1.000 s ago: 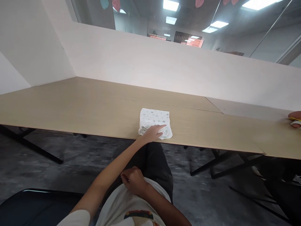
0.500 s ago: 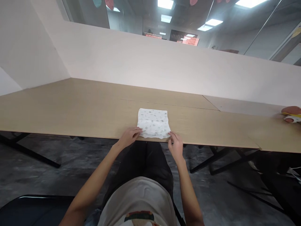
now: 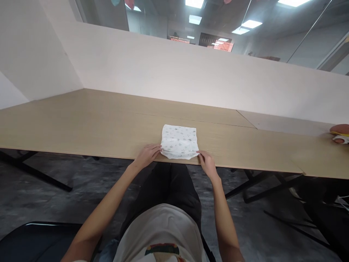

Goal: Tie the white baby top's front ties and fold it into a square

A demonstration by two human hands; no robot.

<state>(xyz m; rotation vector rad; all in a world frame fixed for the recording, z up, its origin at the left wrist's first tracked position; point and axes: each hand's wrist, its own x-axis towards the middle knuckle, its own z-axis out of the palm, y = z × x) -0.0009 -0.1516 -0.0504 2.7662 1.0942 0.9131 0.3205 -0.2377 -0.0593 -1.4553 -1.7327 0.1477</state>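
A white cloth (image 3: 180,140) with a small dark print lies on the table near its front edge, creased crosswise. Along its near part runs a raised fold, stretched between my two hands. My left hand (image 3: 148,155) pinches the cloth at its left side, fingers closed. At the right side, my right hand (image 3: 207,162) is closed on the other end of that fold. A strip of the cloth lies flat on the near side of the fold.
The wooden table (image 3: 109,123) runs along a pale wall (image 3: 152,69) with a window above. An orange and white object (image 3: 340,133) sits at the far right. A black chair (image 3: 40,240) stands at lower left, with dark table legs below the front edge.
The near edge of the cloth has been lifted into a fold, now pulled taut. My right hand has shifted slightly outward, and the view has moved a little.
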